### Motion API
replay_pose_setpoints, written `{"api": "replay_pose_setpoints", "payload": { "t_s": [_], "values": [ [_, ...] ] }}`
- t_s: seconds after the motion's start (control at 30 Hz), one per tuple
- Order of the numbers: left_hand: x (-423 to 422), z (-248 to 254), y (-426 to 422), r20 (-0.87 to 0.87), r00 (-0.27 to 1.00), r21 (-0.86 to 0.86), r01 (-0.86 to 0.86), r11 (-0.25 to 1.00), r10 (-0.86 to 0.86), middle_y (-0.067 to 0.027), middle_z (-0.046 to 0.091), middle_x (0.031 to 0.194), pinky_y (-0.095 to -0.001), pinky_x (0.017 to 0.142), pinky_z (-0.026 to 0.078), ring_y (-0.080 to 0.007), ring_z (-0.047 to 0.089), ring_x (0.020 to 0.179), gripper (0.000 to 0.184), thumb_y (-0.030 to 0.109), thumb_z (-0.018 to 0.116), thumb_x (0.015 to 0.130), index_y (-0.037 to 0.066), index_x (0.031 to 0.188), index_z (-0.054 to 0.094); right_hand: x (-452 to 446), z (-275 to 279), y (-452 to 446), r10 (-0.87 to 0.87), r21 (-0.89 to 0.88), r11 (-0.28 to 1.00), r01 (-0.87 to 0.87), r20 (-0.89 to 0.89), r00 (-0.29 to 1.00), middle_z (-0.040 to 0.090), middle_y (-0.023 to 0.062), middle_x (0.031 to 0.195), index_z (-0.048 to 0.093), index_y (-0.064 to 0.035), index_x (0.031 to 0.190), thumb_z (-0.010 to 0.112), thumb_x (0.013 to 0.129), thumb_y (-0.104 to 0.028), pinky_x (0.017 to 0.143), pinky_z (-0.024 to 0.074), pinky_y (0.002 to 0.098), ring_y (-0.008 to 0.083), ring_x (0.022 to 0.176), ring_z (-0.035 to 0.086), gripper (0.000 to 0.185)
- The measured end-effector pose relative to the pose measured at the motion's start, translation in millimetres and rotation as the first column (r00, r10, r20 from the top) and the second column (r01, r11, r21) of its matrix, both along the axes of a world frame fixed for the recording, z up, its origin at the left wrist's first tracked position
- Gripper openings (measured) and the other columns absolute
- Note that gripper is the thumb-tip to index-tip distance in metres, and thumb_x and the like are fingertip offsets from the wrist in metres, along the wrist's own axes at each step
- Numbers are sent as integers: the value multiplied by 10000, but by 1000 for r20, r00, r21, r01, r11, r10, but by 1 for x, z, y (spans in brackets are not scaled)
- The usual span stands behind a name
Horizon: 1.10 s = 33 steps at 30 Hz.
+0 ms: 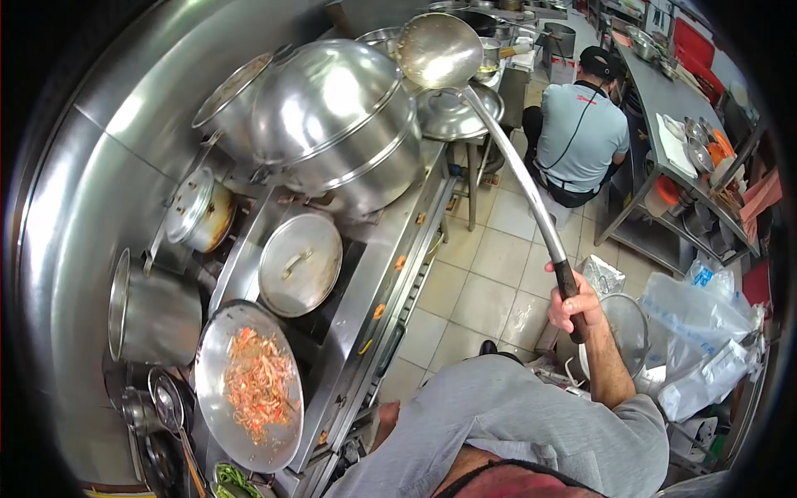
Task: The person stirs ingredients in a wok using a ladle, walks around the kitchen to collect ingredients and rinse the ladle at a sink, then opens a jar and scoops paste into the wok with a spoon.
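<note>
Ladle (520, 165) in right hand (577, 305), fingers (561, 319) apparently encircling it.

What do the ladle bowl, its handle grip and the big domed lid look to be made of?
Ladle bowl: likely steel, silvery and shiny, with bright glints and some spotting.
Handle grip: dark and duller than the bare shaft; wood or plastic, I can't tell.
Domed lid: smooth silvery metal with broad reflections; steel or aluminium stays open.
</note>
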<state>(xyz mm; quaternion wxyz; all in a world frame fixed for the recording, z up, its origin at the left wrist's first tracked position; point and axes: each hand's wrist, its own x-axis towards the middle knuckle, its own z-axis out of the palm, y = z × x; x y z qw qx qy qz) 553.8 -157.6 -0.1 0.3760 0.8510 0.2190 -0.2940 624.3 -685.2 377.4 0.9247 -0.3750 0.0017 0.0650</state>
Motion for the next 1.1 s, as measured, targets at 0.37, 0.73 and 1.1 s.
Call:
{"api": "replay_pose_setpoints", "payload": {
  "t_s": [0.37, 0.73, 1.1],
  "values": [
    [141, 87, -133, 150, 988, -197, 0, 980, 30, -10, 504, 557, -268, 432, 372, -116, 473, 474, 301, 299, 628, 796, 38, 654, 575, 168, 35, -83, -77, -54, 995, 82, 91, 993, 451, 49, 522, 351, -9, 1261, 608, 712, -65, 334, 336, 287, 158, 335, 452, 609],
    [233, -63, -136, 227, 918, -20, 338, 941, -325, -72, 571, 626, -286, 470, 432, -149, 563, 572, 287, 287, 586, 821, 8, 757, 610, 420, 95, -128, 28, -325, 945, 29, 167, 985, 485, 28, 602, 460, -13, 1096, 560, 765, -108, 363, 371, 245, 117, 408, 462, 358],
    [256, 12, -252, -81, 693, -308, -701, 643, 716, -55, 555, 707, -263, 405, 398, -123, 515, 508, 300, 275, 622, 826, 0, 916, 544, 661, 121, -157, 177, -724, 684, -90, 45, 983, 542, 40, 535, 570, -41, 613, 611, 666, -104, 369, 394, 253, 123, 411, 500, 92]
  ]
}}
